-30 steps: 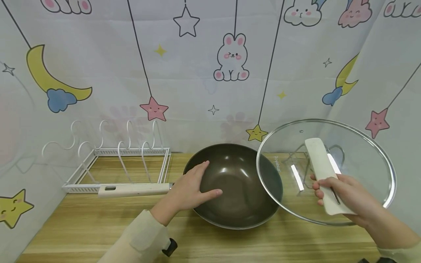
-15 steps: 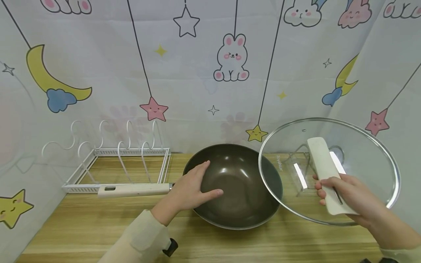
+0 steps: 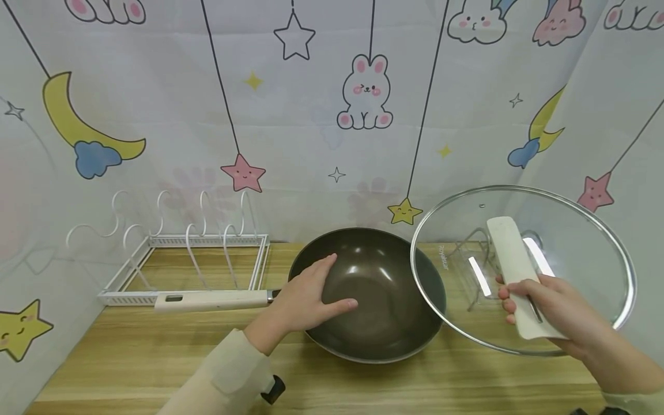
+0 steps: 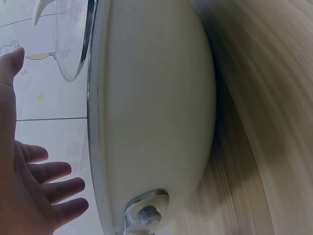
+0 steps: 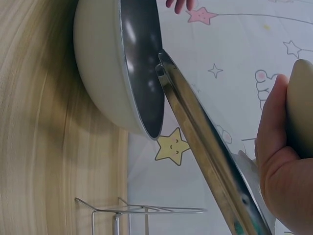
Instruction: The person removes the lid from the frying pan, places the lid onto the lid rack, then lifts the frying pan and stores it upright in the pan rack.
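A dark-lined wok [image 3: 378, 323] stands on the wooden table, its cream outer wall [image 4: 156, 98] filling the left wrist view. Its cream handle [image 3: 212, 300] points left. My left hand [image 3: 298, 300] hovers over the wok's left rim with fingers and thumb spread, holding nothing. At right my right hand [image 3: 562, 308] grips the cream upright handle [image 3: 510, 248] of a large glass lid [image 3: 581, 248] with a metal rim. The lid is tilted in the air, and its left edge overlaps the wok in the head view. In the right wrist view the rim [image 5: 205, 142] slants beside the wok.
A white wire rack [image 3: 184, 297] with several curved hooks stands at the back left, partly behind the wok's handle. Through the lid a metal wire stand [image 5: 146, 211] shows at the back right. A patterned curtain [image 3: 311, 144] hangs behind the wooden table [image 3: 155, 357].
The lid has shifted slightly to the right in my right hand. My left hand has drifted a little to the right over the wok, which has stayed in place.
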Motion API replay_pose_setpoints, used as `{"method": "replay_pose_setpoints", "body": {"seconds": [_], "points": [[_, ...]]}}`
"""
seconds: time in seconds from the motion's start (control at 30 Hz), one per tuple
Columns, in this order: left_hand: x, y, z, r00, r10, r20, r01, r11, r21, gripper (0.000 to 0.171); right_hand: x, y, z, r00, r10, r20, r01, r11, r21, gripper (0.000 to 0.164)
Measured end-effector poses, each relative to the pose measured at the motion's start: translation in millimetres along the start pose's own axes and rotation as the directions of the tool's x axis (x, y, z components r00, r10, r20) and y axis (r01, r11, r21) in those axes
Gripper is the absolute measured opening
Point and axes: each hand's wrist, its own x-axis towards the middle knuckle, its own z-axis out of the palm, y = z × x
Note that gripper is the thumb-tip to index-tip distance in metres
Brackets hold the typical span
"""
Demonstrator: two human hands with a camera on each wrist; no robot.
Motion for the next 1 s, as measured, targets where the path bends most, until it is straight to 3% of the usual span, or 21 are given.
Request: {"method": "replay_pose_setpoints", "body": {"seconds": [0.47, 1.0], "points": [[1.5, 5.5, 0.1, 1.000, 0.002, 0.013, -0.002, 1.000, -0.016, 0.099, -2.1, -1.7, 0.9, 0.998, 0.001, -0.060, -0.004, 0.999, -0.048, 0.015], [4.6, 8.0, 2.5, 1.000, 0.022, 0.011, -0.021, 0.999, -0.046, 0.099, -4.5, 0.0, -5.4, 0.999, -0.039, -0.023, 0.039, 0.999, 0.013, 0.019]]}}
